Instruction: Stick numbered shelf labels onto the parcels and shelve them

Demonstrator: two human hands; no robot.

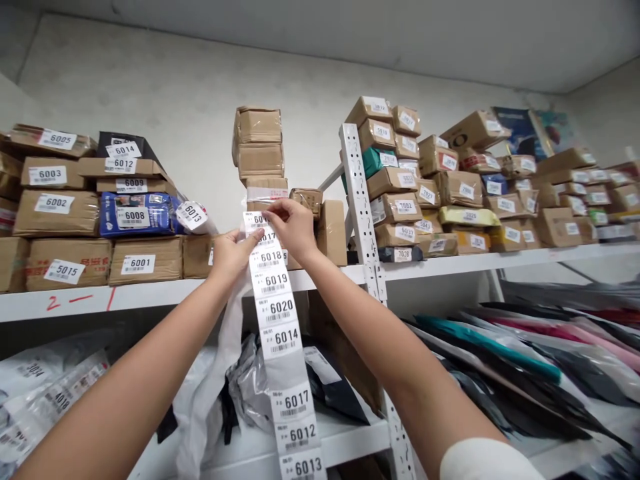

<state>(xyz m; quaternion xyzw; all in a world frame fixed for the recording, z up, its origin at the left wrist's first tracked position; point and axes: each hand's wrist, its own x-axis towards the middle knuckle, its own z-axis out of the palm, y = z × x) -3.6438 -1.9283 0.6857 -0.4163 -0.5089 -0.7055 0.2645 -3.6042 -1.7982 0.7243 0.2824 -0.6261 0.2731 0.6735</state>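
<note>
Soft, even light w/ dimmer ceiling (350,30); wide-angle stretch at edges; far-R boxes (555,225) bit blurry.

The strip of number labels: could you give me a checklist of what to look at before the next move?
1. Left hand has the strip of labels: ok, its thumb lies across the strip near the top.
2. Right hand has a grip on the top label: cannot tell; its fingertips are at the label's edge.
3. Top label's full number readable: not ok, its last digit is covered.
4. Labels run without a break: not ok, a blank stretch shows between 6014 and the lower 6017.
5. Top box of the stack behind the hands has a number label: cannot tell, none shows on its visible sides.
</note>
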